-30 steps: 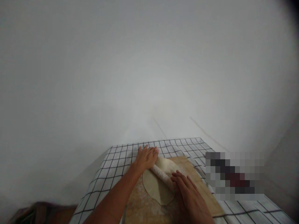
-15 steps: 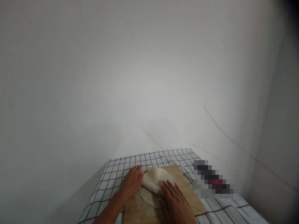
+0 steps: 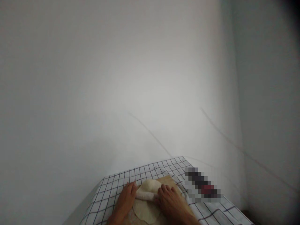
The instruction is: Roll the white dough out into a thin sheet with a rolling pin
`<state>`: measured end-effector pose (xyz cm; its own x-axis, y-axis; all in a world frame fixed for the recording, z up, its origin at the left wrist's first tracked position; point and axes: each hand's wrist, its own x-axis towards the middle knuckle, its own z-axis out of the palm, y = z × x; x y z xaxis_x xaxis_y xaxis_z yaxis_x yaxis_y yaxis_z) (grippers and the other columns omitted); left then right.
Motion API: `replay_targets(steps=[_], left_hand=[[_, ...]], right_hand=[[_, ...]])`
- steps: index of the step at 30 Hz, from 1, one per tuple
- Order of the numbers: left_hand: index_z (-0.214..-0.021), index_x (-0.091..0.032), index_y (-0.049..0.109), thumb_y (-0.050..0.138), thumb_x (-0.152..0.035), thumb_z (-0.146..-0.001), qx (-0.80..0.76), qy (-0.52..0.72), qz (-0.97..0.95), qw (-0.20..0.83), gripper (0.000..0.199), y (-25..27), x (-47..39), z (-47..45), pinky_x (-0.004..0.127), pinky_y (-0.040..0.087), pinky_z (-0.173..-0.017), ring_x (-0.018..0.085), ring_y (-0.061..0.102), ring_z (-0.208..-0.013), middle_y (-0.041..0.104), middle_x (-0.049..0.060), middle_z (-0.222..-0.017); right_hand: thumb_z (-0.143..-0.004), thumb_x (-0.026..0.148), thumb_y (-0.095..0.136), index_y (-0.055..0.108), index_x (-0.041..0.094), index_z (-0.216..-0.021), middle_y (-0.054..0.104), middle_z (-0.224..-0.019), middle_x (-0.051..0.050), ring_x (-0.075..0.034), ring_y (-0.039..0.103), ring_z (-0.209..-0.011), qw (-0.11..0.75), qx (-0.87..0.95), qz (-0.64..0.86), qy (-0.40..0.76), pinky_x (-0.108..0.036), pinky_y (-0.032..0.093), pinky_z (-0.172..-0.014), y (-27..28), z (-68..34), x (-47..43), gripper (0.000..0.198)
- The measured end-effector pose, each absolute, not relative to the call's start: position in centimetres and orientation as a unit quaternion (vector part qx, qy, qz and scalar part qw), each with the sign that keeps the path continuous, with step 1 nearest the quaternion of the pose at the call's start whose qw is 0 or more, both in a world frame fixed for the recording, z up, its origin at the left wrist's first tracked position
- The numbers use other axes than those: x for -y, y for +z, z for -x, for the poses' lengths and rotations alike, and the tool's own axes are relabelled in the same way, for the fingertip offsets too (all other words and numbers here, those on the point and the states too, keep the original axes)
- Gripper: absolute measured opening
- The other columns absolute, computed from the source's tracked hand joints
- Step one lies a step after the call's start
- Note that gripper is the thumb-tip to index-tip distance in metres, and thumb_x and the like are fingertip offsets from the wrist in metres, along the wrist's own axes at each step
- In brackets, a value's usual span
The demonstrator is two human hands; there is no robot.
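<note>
Dough (image 3: 150, 186): a pale, smooth sheet, pressed thin and roughly round, lies flat on the board beneath the rolling pin, showing both beyond it and on the near side; its nearest edge meets the bottom of the view.
Rolling pin (image 3: 145, 196): a slim, straight cylinder with a whitish, powdery-looking surface rests across the sheet, nearly level from side to side; both ends disappear under the hands.
Board (image 3: 168, 180): light brown, wood-like and straight-edged, it carries the dough; its far corner juts out behind the right hand.
Left hand (image 3: 127, 196): back upward, fingers slightly bent and close together, it covers the pin's left end, touching it; the palm is hidden, so how tightly it closes cannot be told.
Right hand (image 3: 167, 198): fingers curl over the pin's right end, knuckles raised, taking hold of it; the forearm crosses the board's right edge.
Tabletop (image 3: 99, 201): a white cloth with a thin dark grid covers the surface, creased to the right of the board; a pixelated patch (image 3: 203, 185) of dark and red blocks obscures whatever sits there.
Wall (image 3: 140, 78): plain, pale and matte, it rises behind; thin lines slant down across it.
</note>
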<state>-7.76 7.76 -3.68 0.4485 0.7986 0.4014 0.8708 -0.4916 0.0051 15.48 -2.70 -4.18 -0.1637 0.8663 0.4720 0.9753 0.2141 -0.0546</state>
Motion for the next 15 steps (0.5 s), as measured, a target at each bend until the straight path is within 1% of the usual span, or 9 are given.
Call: replay_targets(steps=[2, 5, 8, 11, 13, 15], left_hand=[[-0.136, -0.019, 0.065, 0.021, -0.028, -0.108, 0.504, -0.190, 0.838, 0.089, 0.053, -3.7, -8.0, 6.9, 0.038, 0.053, -0.107, 0.023, 0.064, -0.130, 0.071, 0.009, -0.135], [-0.143, -0.020, 0.059, 0.020, -0.029, -0.108, 0.503, -0.195, 0.838, 0.081, 0.053, -3.9, -8.5, 5.8, 0.037, 0.053, -0.106, 0.021, 0.062, -0.131, 0.067, 0.009, -0.140], [-0.147, -0.021, 0.054, 0.024, -0.028, -0.107, 0.486, -0.194, 0.848, 0.086, 0.051, -4.1, -9.2, 5.1, 0.041, 0.050, -0.111, 0.022, 0.059, -0.135, 0.063, 0.010, -0.145], [-0.145, -0.021, 0.057, 0.033, -0.028, -0.105, 0.464, -0.187, 0.860, 0.097, 0.047, -4.1, -10.3, 4.8, 0.054, 0.041, -0.117, 0.030, 0.050, -0.143, 0.057, 0.012, -0.151], [-0.148, -0.020, 0.053, 0.033, -0.030, -0.105, 0.456, -0.189, 0.864, 0.105, 0.048, -4.2, -11.1, 4.6, 0.060, 0.037, -0.118, 0.033, 0.042, -0.148, 0.050, 0.013, -0.156], [-0.150, -0.020, 0.050, 0.030, -0.031, -0.106, 0.447, -0.199, 0.864, 0.120, 0.050, -4.4, -11.7, 4.6, 0.063, 0.036, -0.118, 0.033, 0.040, -0.149, 0.049, 0.012, -0.158]], right_hand=[[-0.099, 0.029, 0.057, 0.071, 0.017, -0.107, 0.073, -0.112, -0.013, -0.030, 0.068, -0.105, 0.198, 0.755, 0.614, -0.115, -0.041, 0.053, -0.088, -3.4, -17.2, 2.3, 0.020], [-0.103, 0.034, 0.050, 0.070, 0.017, -0.105, 0.072, -0.109, -0.011, -0.026, 0.070, -0.099, 0.188, 0.766, 0.611, -0.071, -0.033, 0.052, -0.080, -2.0, -19.2, 2.0, 0.027], [-0.108, 0.036, 0.038, 0.069, 0.019, -0.104, 0.072, -0.105, -0.009, -0.023, 0.071, -0.093, 0.190, 0.767, 0.610, -0.059, -0.030, 0.050, -0.075, -0.4, -19.9, 1.3, 0.035], [-0.107, 0.032, 0.036, 0.069, 0.018, -0.107, 0.070, -0.108, -0.011, -0.024, 0.069, -0.100, 0.183, 0.765, 0.615, -0.055, -0.033, 0.050, -0.083, 0.9, -19.9, -0.1, 0.035], [-0.105, 0.029, 0.038, 0.068, 0.017, -0.113, 0.069, -0.112, -0.014, -0.026, 0.066, -0.107, 0.171, 0.770, 0.612, -0.047, -0.037, 0.049, -0.088, 1.3, -19.9, -1.3, 0.033], [-0.105, 0.029, 0.038, 0.068, 0.017, -0.118, 0.069, -0.115, -0.014, -0.027, 0.065, -0.110, 0.170, 0.776, 0.606, -0.038, -0.039, 0.049, -0.091, 1.0, -20.0, -2.3, 0.035]])
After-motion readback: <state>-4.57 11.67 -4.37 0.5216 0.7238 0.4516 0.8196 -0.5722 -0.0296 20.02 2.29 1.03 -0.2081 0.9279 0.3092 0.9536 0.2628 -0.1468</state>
